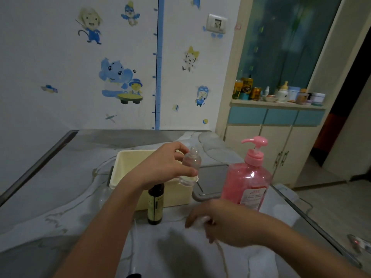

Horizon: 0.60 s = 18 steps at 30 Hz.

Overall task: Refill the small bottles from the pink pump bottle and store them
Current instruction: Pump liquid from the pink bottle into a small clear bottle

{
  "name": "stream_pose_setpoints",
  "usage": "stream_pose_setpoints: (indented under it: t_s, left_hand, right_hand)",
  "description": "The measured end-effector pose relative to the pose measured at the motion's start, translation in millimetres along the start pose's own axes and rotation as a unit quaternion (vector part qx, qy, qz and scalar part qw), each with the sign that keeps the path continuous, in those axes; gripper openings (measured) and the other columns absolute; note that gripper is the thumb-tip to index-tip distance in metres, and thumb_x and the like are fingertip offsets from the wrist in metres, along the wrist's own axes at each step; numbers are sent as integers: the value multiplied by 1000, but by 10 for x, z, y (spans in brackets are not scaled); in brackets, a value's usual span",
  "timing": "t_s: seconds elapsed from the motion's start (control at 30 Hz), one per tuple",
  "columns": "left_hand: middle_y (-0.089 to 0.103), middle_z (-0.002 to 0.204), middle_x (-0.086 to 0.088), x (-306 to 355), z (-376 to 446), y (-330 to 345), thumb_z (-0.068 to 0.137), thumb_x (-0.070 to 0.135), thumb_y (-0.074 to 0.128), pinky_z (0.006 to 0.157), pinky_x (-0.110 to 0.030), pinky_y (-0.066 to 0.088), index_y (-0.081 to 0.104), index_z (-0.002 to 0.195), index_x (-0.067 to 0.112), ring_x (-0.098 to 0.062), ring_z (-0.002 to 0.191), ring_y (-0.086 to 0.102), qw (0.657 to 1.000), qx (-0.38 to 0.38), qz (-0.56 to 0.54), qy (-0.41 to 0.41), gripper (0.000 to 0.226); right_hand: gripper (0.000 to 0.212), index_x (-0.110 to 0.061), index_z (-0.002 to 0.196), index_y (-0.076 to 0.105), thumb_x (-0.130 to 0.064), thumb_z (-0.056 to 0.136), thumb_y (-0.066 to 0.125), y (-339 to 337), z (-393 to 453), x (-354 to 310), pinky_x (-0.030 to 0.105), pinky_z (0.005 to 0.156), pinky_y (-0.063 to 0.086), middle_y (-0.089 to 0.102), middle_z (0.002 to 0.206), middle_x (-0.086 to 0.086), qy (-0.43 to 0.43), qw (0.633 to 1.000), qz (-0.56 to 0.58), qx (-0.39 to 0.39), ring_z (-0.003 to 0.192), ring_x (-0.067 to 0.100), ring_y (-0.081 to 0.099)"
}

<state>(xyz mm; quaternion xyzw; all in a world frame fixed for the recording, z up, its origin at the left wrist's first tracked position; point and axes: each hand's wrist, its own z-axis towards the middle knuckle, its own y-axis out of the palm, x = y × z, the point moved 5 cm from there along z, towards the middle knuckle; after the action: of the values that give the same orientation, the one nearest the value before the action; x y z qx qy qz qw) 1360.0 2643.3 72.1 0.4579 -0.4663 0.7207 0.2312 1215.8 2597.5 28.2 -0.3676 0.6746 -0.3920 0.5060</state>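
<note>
My left hand (166, 165) holds a small clear bottle (190, 167) upright above the front right corner of a cream plastic box (128, 167); the bottle's neck has no cap on it. The pink pump bottle (248, 181) stands to the right on the table. My right hand (216, 221) is low over the table in front of the pump bottle, blurred, its fingers curled around something small and white with a thin tube hanging from it; what it is I cannot tell. A dark brown bottle (155, 203) stands in front of the box.
A grey lid (210, 181) lies between the box and the pump bottle. The table is covered by a grey cloth (80, 197). A cabinet (277, 137) with jars and cans stands at the right, past the table's edge. The wall behind carries cartoon stickers.
</note>
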Motion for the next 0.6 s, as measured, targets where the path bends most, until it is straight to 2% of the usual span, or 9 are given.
stream_pose_setpoints:
  t_s: [0.13,0.23,0.37,0.5,0.6]
  left_hand:
    - [74,95,4,-17,13,-24,65,15,84,88,-45,55,60,104,20,-11,85,71,1000,9,2,-1,45]
    - [74,94,5,-26,22,-48,66,13,83,89,-46,55,60,104,20,-11,85,71,1000,13,0,-4,45]
    - [75,93,5,-20,12,-62,65,17,85,89,-44,55,61,104,21,-10,84,71,1000,6,0,-2,46]
    - [74,96,3,-10,-1,-62,65,22,86,89,-42,55,61,106,21,-11,86,71,1000,-5,10,2,49]
    - [74,96,3,2,-4,-55,65,22,86,88,-40,55,62,105,21,-11,85,71,1000,-3,19,-1,47]
  right_hand:
    - [43,-31,107,67,1,91,42,-390,-51,-53,27,74,58,63,99,-10,-1,996,28,80,77,5,68]
    - [29,-36,110,59,-15,94,49,-666,-121,-110,23,73,59,70,84,-4,9,992,61,108,75,3,69]
    - [11,-33,100,51,-31,90,55,-969,-154,-169,26,69,59,69,81,-4,26,983,64,169,71,5,69]
    - [8,-30,101,49,-31,95,44,-1245,-126,-290,22,62,54,64,83,-5,6,971,32,237,72,10,64]
    - [14,-25,103,50,-29,98,37,-1398,-80,-354,30,66,55,60,83,-3,6,963,22,267,72,15,62]
